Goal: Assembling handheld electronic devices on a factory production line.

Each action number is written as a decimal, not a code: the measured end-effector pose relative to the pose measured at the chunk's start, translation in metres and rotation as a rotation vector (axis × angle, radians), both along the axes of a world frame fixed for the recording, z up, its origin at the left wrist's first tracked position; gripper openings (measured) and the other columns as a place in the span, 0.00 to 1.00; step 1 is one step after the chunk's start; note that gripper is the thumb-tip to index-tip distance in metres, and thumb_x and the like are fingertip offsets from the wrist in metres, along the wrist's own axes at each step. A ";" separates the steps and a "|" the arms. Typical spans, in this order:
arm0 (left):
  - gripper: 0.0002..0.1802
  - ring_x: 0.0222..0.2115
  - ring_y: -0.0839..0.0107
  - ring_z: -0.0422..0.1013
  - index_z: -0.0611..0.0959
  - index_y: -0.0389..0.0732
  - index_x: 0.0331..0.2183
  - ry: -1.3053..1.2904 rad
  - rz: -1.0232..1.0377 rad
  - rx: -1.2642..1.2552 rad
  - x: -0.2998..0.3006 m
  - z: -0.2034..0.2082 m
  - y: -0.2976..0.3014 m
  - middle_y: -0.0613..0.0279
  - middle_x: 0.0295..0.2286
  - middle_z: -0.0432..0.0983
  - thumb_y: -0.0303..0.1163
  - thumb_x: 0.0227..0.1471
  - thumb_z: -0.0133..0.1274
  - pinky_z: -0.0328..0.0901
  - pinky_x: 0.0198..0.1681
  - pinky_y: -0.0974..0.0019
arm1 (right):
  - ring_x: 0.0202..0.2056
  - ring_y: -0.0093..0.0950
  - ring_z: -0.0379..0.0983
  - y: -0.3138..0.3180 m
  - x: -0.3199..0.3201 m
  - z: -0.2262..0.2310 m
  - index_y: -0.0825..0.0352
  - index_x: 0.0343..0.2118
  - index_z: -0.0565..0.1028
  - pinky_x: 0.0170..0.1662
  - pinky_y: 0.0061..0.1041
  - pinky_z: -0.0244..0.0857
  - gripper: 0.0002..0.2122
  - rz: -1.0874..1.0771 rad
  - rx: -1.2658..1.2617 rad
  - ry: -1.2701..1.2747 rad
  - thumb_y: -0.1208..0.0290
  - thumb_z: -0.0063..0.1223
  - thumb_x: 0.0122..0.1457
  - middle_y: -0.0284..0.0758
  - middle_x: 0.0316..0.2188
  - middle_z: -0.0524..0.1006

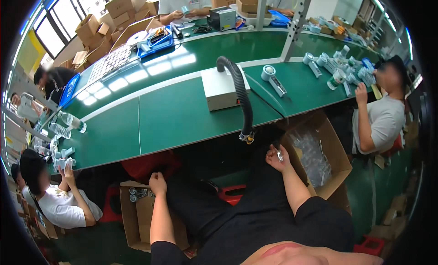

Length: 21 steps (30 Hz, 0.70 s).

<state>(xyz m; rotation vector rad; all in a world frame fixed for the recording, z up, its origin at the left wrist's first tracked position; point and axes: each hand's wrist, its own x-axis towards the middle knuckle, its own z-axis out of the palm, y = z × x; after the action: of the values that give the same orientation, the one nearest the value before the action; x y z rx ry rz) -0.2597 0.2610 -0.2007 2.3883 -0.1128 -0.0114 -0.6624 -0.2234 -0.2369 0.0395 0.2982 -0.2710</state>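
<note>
My right hand (277, 161) is palm up above my right thigh, with its fingers curled round a small shiny silver piece (280, 156). That piece is too small to name. Close by hangs the nozzle end (247, 137) of a black flexible hose (242, 91), apart from the hand. Over my left knee, my left hand (158, 183) is closed. Whatever it may hold is hidden. Just left of it stands a cardboard box (132, 226) with several shiny chrome round-headed parts (135, 194) inside.
An open carton (335, 185) of clear plastic pieces (315, 158) stands beside my right forearm. The green table (173, 123) carries a white box-shaped machine (219, 89) and a pale blue round-headed device (272, 78). Co-workers sit left (64, 205) and right (381, 119).
</note>
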 end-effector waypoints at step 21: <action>0.17 0.28 0.50 0.79 0.85 0.33 0.33 0.001 0.041 -0.007 -0.001 0.002 -0.001 0.45 0.25 0.82 0.39 0.60 0.56 0.69 0.36 0.52 | 0.48 0.34 0.77 0.001 0.000 0.005 0.67 0.53 0.80 0.60 0.44 0.68 0.24 0.016 -0.031 -0.006 0.48 0.50 0.70 0.36 0.32 0.82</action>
<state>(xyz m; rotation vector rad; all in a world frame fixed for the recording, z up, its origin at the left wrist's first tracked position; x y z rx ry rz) -0.2603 0.2598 -0.1986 2.3834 -0.0636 0.0075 -0.6619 -0.2224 -0.2322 0.0071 0.2880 -0.2598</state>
